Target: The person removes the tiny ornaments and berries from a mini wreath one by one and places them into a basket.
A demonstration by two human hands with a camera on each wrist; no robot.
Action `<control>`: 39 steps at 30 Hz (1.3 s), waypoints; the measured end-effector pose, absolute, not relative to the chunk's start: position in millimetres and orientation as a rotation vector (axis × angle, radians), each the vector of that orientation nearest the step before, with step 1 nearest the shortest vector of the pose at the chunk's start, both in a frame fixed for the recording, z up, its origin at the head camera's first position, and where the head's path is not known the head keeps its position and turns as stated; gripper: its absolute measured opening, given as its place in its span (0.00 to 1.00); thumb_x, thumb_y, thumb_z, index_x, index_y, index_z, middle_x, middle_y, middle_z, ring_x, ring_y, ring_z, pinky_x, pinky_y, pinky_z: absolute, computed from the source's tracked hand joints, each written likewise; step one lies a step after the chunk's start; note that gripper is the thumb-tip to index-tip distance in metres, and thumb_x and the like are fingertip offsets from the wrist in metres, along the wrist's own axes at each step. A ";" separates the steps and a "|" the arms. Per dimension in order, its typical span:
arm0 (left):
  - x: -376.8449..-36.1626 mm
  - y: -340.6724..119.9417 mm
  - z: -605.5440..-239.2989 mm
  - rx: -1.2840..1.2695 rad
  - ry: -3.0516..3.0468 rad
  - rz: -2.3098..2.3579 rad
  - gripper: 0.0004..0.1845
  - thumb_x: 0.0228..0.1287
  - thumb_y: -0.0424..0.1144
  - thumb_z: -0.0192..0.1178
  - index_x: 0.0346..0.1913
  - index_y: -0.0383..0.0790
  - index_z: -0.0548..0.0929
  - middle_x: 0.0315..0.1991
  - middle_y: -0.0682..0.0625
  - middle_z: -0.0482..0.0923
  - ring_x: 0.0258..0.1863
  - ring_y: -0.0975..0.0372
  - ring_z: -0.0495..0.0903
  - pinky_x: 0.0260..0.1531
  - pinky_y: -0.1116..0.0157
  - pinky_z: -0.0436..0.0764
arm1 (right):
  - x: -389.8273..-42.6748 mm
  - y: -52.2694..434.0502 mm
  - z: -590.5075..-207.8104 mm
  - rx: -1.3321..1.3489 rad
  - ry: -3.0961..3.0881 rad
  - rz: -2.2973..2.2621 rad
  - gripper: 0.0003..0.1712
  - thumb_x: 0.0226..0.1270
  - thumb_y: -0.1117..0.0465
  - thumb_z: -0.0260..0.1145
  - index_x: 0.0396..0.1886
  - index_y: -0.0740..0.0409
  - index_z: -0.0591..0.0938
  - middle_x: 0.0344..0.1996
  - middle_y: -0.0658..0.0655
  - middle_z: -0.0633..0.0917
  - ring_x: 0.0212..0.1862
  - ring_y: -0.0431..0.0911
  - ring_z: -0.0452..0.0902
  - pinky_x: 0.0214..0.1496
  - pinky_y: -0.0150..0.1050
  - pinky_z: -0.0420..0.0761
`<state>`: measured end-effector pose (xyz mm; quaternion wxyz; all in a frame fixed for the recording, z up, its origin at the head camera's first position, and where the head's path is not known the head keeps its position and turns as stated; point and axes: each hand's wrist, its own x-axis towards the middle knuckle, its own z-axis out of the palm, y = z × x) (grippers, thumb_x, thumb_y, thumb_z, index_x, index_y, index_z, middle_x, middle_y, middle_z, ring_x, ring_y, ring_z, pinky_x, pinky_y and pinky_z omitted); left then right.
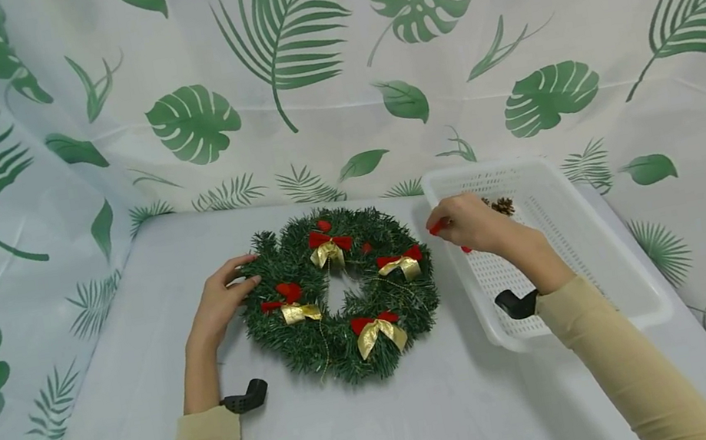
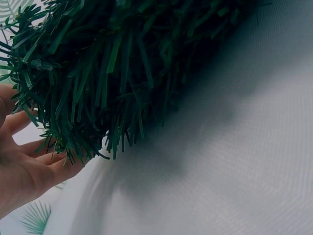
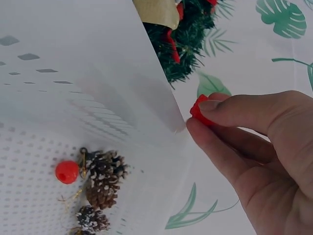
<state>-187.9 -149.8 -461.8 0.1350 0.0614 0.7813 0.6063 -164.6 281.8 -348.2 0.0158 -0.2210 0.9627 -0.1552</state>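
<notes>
Leaf-printed cloth hangs behind and drapes over a pale surface (image 1: 372, 419), seen from the head camera. A green wreath (image 1: 288, 332) lies flat at the middle, dressed with red-and-gold bows (image 1: 378, 328). The left hand (image 1: 221, 304) rests against the wreath's left edge, fingers extended and relaxed, touching the needles. To the right stands a white perforated basket (image 1: 612, 262), just beside the wreath. The right hand (image 1: 471, 223) hovers over the basket's near-left rim, pinching a small red ornament (image 1: 438, 226) between thumb and fingertips (only a sliver of red shows here). A pine cone (image 1: 503, 206) lies in the basket's far end.

From the left wrist, the wreath's (image 2: 112, 68) dark needles fill the upper frame, and the left hand's fingers (image 2: 29, 166) lie straight under its fringe, touching it.

From the right wrist, the right hand (image 3: 254, 147) pinches the red ornament (image 3: 198, 110) just above the basket's wall (image 3: 122, 88); it looks like a small bow or berry, though I cannot tell which. Inside the basket lie frosted pine cones (image 3: 102, 181) beside a red ball (image 3: 67, 172).
</notes>
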 end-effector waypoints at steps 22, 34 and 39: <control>-187.2 -148.9 -460.8 0.161 2.278 1.739 0.29 0.77 0.42 0.59 0.77 0.46 0.69 0.79 0.37 0.59 0.73 0.40 0.66 0.62 0.41 0.73 | -158.8 288.9 -343.6 -0.645 2.992 -0.506 0.11 0.64 0.78 0.65 0.41 0.70 0.90 0.41 0.68 0.89 0.44 0.61 0.88 0.47 0.53 0.86; -187.1 -150.2 -461.5 0.157 2.285 1.737 0.29 0.77 0.42 0.59 0.77 0.45 0.69 0.79 0.37 0.59 0.73 0.40 0.67 0.61 0.41 0.73 | -159.0 294.1 -343.9 -0.645 2.996 -0.513 0.12 0.63 0.78 0.64 0.41 0.69 0.90 0.39 0.67 0.90 0.38 0.56 0.88 0.44 0.51 0.86; -187.2 -150.4 -461.6 0.157 2.283 1.740 0.29 0.77 0.42 0.60 0.77 0.46 0.69 0.79 0.38 0.60 0.73 0.40 0.67 0.62 0.41 0.73 | -157.9 296.0 -344.2 -0.638 3.002 -0.518 0.11 0.63 0.77 0.64 0.41 0.69 0.90 0.39 0.67 0.90 0.40 0.58 0.88 0.46 0.53 0.86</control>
